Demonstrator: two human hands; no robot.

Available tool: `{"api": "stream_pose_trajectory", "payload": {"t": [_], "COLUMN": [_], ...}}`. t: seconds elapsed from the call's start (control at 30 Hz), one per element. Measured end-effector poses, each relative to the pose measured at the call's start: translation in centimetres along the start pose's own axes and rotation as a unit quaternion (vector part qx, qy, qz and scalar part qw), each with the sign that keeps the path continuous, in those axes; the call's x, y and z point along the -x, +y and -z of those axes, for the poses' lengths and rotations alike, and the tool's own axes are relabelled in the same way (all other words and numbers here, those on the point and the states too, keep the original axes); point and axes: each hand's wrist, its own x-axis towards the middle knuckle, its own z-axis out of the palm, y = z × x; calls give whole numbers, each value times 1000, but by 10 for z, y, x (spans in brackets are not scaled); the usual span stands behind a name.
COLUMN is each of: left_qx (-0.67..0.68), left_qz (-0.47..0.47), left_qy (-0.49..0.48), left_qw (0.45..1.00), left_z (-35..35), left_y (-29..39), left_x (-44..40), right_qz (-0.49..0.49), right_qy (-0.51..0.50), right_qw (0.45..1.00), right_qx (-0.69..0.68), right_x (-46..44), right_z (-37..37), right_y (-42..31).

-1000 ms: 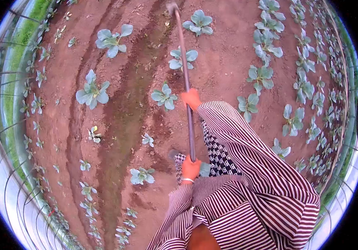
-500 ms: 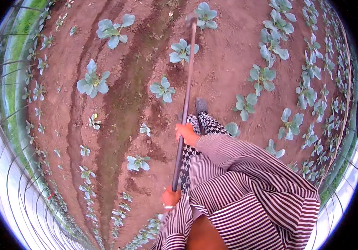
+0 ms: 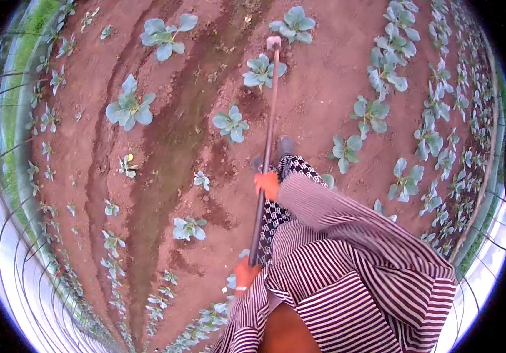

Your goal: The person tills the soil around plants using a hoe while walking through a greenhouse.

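Observation:
A long-handled hoe (image 3: 270, 120) runs up from my body, its small pale head (image 3: 273, 42) on or just above the soil between two leafy plants. My right hand (image 3: 268, 185) is wrapped round the middle of the shaft. Lower down, my left hand (image 3: 246, 273), with a white band at the wrist, grips the shaft's near end. One blue-green plant (image 3: 263, 72) stands just below the hoe head, partly behind the shaft, and another plant (image 3: 295, 25) is just above it to the right.
Rows of leafy plants (image 3: 371, 115) stretch along the reddish soil on both sides. A mossy furrow (image 3: 173, 135) runs left of the hoe. My shoe (image 3: 286, 145) and patterned trousers show beside the shaft. Curved hoops (image 3: 6, 176) line the left edge.
Over the last second both hands and the hoe have come back toward my body, and the shaft now leans right. Most recently the hoe head has dropped slightly in view, just clear of the upper plant.

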Motion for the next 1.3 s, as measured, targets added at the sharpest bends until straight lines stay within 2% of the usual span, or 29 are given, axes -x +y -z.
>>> {"api": "stream_pose_trajectory", "payload": {"t": [0.03,0.07,0.1,0.17,0.2,0.23,0.3,0.37,0.43,0.53,0.6,0.7,0.73,0.77,0.8,0.83,0.9,0.93,0.97,1.03,1.07,1.1,1.17,1.2,1.23,1.27,1.3], "left_qx": [6,11,31,67,32,-9,-6,34,94,123,153,111,112,109,124,104,63,43,22,43,32,21,-21,-5,9,9,12], "left_qz": [19,38,42,54,56,33,2,-23,-87,-61,-77,-49,-43,-33,-23,-8,14,37,58,71,37,-1,27,9,-9,-14,-19], "left_qy": [0,-2,13,44,63,71,101,111,131,89,81,26,13,0,-35,-25,-12,-10,-3,23,43,64,52,55,58,57,57], "left_qw": [1000,999,999,995,996,997,995,993,983,986,982,992,993,993,991,994,998,998,998,996,998,998,998,998,998,998,998], "left_z": [2,3,1,-2,0,-6,-19,-11,-4,-1,-5,-23,-29,-36,-35,-35,-32,-27,-21,-28,-29,-29,-26,-25,-22,-20,-21], "left_y": [-11,-16,-20,-19,-4,-3,24,87,151,248,305,345,359,364,369,367,346,342,336,314,311,308,317,324,333,340,349], "left_x": [12,19,18,9,2,-17,-53,-90,-127,-171,-185,-201,-199,-193,-181,-170,-138,-117,-99,-78,-79,-81,-102,-116,-130,-145,-159], "right_qz": [-133,-254,-330,-311,-302,-279,-234,-165,-110,-118,-158,-159,-187,-218,-195,-166,-341,-382,-417,-432,-439,-418,-374,-349,-311,-266,-279], "right_qy": [42,110,177,188,195,190,178,167,168,208,229,227,219,209,183,155,174,165,155,152,154,154,157,183,188,176,181], "right_qw": [986,943,881,872,866,877,900,922,936,944,938,948,942,934,934,933,878,851,822,800,787,797,819,851,870,876,877], "right_qx": [-90,-187,-289,-329,-347,-342,-323,-308,-289,-226,-207,-155,-172,-191,-235,-278,-289,-322,-354,-388,-406,-407,-406,-348,-332,-361,-347], "right_x": [9,18,18,-8,-21,-37,-70,-106,-147,-208,-232,-257,-256,-245,-226,-211,-187,-166,-152,-139,-135,-139,-160,-174,-191,-203,-217], "right_z": [-16,-32,-38,-34,-22,-9,31,78,130,213,264,314,329,334,335,332,310,298,289,279,275,275,286,293,305,316,328], "right_y": [-1,-15,-34,-75,-96,-115,-156,-202,-246,-277,-292,-229,-207,-179,-156,-150,-145,-162,-183,-199,-202,-204,-206,-216,-195,-194,-201]}}
